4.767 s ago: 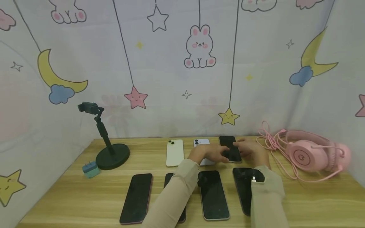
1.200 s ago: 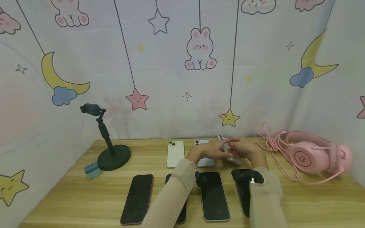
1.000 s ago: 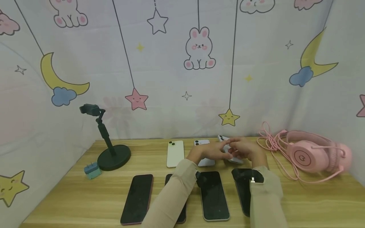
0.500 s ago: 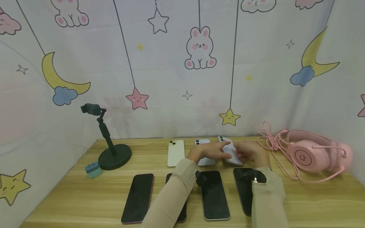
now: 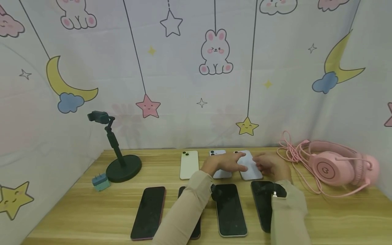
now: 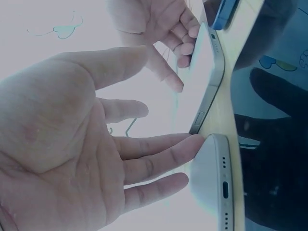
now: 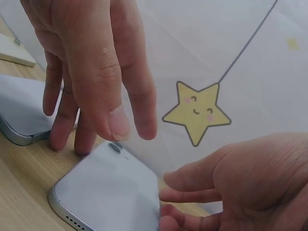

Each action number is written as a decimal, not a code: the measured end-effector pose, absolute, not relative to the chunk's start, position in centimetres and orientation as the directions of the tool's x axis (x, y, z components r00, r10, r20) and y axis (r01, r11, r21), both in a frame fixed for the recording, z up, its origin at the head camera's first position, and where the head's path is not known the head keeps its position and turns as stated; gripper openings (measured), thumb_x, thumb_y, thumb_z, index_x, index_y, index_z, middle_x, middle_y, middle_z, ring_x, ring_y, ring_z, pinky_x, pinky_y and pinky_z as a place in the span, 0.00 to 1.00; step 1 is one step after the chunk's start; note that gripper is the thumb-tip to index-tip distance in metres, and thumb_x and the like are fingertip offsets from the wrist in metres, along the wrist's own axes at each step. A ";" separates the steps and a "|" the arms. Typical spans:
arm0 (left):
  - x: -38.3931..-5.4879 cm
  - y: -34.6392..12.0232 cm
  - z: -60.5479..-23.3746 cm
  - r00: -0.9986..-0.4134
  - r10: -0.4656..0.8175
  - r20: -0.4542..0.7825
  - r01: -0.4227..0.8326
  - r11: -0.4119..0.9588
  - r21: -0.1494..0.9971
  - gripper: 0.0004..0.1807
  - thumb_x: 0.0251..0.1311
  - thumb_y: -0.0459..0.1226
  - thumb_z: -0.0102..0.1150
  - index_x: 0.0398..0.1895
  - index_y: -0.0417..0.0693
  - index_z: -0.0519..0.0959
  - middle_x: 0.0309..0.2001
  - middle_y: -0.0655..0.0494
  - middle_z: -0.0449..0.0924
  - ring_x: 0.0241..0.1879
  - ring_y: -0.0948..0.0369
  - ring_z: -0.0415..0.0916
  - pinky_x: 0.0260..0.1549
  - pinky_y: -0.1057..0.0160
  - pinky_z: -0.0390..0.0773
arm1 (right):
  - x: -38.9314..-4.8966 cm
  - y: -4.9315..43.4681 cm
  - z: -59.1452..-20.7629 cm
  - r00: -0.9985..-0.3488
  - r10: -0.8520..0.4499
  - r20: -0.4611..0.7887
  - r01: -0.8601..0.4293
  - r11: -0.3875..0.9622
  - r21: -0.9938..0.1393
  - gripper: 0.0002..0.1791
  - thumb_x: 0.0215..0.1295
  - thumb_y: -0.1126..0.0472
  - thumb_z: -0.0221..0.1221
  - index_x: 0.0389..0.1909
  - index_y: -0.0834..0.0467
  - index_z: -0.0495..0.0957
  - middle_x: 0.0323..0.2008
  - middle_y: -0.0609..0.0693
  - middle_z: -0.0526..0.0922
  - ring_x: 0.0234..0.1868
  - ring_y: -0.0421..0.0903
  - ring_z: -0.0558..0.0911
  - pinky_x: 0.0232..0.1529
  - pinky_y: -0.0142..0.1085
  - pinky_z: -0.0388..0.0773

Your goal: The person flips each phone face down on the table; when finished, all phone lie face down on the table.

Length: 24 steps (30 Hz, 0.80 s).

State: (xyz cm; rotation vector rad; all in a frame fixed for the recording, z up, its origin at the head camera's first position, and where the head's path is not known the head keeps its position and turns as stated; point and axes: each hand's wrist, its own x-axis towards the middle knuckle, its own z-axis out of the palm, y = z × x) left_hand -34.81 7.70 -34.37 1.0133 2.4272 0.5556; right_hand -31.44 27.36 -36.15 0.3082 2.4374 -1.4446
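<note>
A pale white smartphone (image 5: 251, 170) lies back up on the table, the rightmost of the back row. My left hand (image 5: 226, 162) hovers over its left side, fingers spread and holding nothing. In the right wrist view the fingertips of my right hand (image 7: 260, 180) rest by the right edge of that smartphone (image 7: 113, 190), thumb extended and not gripping. Left of it lie another pale smartphone (image 5: 223, 174), partly hidden by my left hand, and a cream smartphone (image 5: 189, 165), both back up.
In the front row are several dark-screened smartphones, including one at the left (image 5: 148, 212) and one near the middle (image 5: 231, 212); my forearms cover others partly. A black stand (image 5: 122, 168) and blue-green charger plug (image 5: 101, 182) are at left. Pink headphones (image 5: 332, 166) with cable lie at right.
The rightmost back-row smartphone was screen up, then stood tilted between my hands, and now lies flat with its back up. My right hand has drawn slightly right, off its edge.
</note>
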 end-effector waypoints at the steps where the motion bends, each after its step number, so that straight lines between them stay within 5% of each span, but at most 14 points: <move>1: -34.8 7.7 -34.4 -0.627 0.738 -0.249 0.555 0.648 0.521 0.38 0.74 0.51 0.50 0.81 0.51 0.50 0.78 0.53 0.54 0.75 0.58 0.54 0.70 0.56 0.59 | -31.4 27.4 -36.2 -0.935 0.035 -0.354 0.329 0.465 -0.822 0.21 0.77 0.62 0.47 0.64 0.71 0.66 0.28 0.50 0.71 0.29 0.43 0.72 0.33 0.33 0.72; 9: -34.7 7.6 -34.2 -0.627 0.737 -0.253 0.569 0.655 0.497 0.37 0.74 0.51 0.50 0.80 0.52 0.52 0.78 0.54 0.55 0.75 0.59 0.54 0.70 0.58 0.58 | -31.6 27.6 -36.3 -0.927 0.028 -0.375 0.350 0.430 -0.832 0.21 0.78 0.64 0.45 0.66 0.71 0.63 0.26 0.50 0.70 0.27 0.42 0.71 0.32 0.32 0.72; 13: -34.7 7.6 -34.1 -0.623 0.740 -0.253 0.573 0.652 0.496 0.37 0.75 0.51 0.49 0.80 0.52 0.52 0.78 0.54 0.55 0.75 0.59 0.54 0.70 0.58 0.58 | -31.7 27.7 -36.2 -0.932 0.028 -0.362 0.329 0.486 -0.810 0.22 0.77 0.65 0.46 0.65 0.73 0.63 0.33 0.54 0.73 0.32 0.45 0.73 0.36 0.34 0.74; 17: -34.8 7.6 -34.3 -0.611 0.749 -0.256 0.575 0.642 0.508 0.36 0.75 0.51 0.50 0.80 0.52 0.53 0.73 0.51 0.65 0.71 0.59 0.63 0.67 0.59 0.62 | -32.0 27.9 -36.2 -0.945 0.036 -0.324 0.283 0.585 -0.760 0.22 0.75 0.64 0.48 0.64 0.73 0.66 0.46 0.62 0.76 0.42 0.51 0.76 0.44 0.39 0.76; 24: -35.1 7.5 -34.5 -0.598 0.760 -0.255 0.560 0.624 0.545 0.36 0.74 0.51 0.51 0.80 0.51 0.54 0.69 0.47 0.70 0.66 0.60 0.70 0.64 0.61 0.67 | -32.2 27.9 -36.5 -0.944 0.071 -0.324 0.312 0.516 -0.798 0.24 0.74 0.64 0.49 0.67 0.71 0.66 0.51 0.62 0.75 0.44 0.52 0.76 0.45 0.41 0.77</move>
